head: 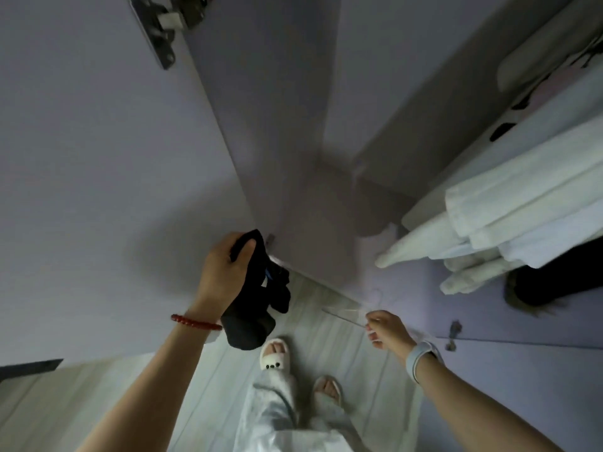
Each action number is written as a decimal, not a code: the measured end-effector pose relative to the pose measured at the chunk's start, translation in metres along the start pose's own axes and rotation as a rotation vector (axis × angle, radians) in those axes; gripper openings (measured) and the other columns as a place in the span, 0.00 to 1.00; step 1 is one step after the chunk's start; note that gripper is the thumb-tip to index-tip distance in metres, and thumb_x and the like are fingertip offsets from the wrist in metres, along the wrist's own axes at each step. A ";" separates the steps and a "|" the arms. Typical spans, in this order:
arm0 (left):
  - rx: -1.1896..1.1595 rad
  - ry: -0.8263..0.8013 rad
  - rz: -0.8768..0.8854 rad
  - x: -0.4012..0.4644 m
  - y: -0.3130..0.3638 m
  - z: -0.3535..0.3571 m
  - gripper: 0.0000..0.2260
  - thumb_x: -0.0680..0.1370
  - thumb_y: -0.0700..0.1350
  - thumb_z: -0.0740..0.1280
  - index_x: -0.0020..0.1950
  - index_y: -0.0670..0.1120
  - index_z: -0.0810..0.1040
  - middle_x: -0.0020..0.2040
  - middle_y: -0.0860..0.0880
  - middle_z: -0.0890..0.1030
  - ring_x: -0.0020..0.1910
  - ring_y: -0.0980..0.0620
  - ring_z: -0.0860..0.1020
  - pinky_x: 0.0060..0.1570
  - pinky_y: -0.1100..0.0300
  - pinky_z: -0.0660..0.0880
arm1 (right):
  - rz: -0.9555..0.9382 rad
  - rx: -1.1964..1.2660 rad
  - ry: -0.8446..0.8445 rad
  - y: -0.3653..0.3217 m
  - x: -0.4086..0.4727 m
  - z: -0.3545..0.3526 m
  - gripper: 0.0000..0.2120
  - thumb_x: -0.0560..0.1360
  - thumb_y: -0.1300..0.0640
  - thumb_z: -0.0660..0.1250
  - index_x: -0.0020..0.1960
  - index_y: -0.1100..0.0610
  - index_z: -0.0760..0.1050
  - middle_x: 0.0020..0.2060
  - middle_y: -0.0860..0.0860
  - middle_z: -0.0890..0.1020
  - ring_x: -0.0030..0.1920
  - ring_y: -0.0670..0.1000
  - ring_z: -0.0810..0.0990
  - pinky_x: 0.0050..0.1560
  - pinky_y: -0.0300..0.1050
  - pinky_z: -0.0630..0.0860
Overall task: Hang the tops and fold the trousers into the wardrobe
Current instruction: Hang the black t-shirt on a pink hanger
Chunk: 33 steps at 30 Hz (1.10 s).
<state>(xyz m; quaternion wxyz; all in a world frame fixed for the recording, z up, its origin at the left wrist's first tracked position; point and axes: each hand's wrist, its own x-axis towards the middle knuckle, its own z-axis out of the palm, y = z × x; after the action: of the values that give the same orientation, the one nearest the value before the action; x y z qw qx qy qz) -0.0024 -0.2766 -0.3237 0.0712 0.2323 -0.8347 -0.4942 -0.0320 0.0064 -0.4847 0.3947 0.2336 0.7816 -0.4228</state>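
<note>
My left hand (225,272) grips a bunched black garment (257,305) that hangs down in front of the open wardrobe door's lower edge. My right hand (386,329) pinches a thin clear hanger (346,313), held low over the floor, its hook pointing up and left. The two hands are apart, the hanger to the right of the garment. Inside the wardrobe (375,93) at right hang several white tops (509,216) and one dark piece (554,282).
An open wardrobe door (98,141) with a metal hinge (160,24) fills the left side. A second door (522,386) with a hinge stands at lower right. My slippered feet (277,352) stand on pale wooden floor between them.
</note>
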 end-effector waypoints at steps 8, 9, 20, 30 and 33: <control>-0.149 -0.082 -0.074 0.010 -0.147 0.131 0.11 0.79 0.38 0.62 0.38 0.48 0.73 0.29 0.56 0.75 0.27 0.64 0.75 0.30 0.71 0.71 | 0.132 -0.332 0.109 0.151 0.155 0.032 0.19 0.77 0.64 0.59 0.68 0.63 0.66 0.65 0.61 0.72 0.64 0.59 0.72 0.61 0.44 0.67; -0.156 -0.082 -0.062 0.018 -0.175 0.154 0.11 0.79 0.38 0.62 0.38 0.49 0.73 0.31 0.55 0.75 0.28 0.65 0.75 0.31 0.71 0.70 | 0.123 -0.343 0.126 0.171 0.187 0.038 0.22 0.77 0.63 0.60 0.69 0.64 0.64 0.67 0.61 0.70 0.66 0.59 0.70 0.63 0.45 0.66; -0.137 -0.044 0.131 0.092 -0.362 0.315 0.06 0.79 0.40 0.61 0.45 0.50 0.75 0.38 0.58 0.76 0.36 0.68 0.76 0.40 0.72 0.71 | -0.005 -0.726 0.085 0.269 0.445 0.082 0.23 0.78 0.50 0.59 0.70 0.55 0.63 0.67 0.54 0.70 0.69 0.56 0.67 0.67 0.49 0.63; 0.001 -0.106 0.156 0.078 -0.394 0.325 0.04 0.79 0.40 0.61 0.48 0.46 0.75 0.39 0.57 0.76 0.39 0.67 0.75 0.39 0.78 0.67 | -0.098 -1.058 0.052 0.288 0.445 0.115 0.23 0.78 0.53 0.57 0.70 0.57 0.60 0.71 0.55 0.60 0.72 0.55 0.58 0.65 0.52 0.65; 0.030 -0.132 0.167 0.067 -0.414 0.328 0.04 0.79 0.40 0.61 0.50 0.47 0.76 0.40 0.59 0.77 0.41 0.66 0.75 0.41 0.78 0.68 | -0.131 -1.194 0.181 0.294 0.456 0.130 0.22 0.79 0.58 0.52 0.73 0.59 0.56 0.73 0.58 0.59 0.72 0.57 0.59 0.65 0.53 0.65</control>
<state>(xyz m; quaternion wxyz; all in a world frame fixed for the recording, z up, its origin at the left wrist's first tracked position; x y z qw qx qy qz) -0.0446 -0.2147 -0.8514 0.0536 0.1297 -0.8614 -0.4881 -0.0362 0.0675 -1.0390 0.3627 -0.0418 0.9269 0.0867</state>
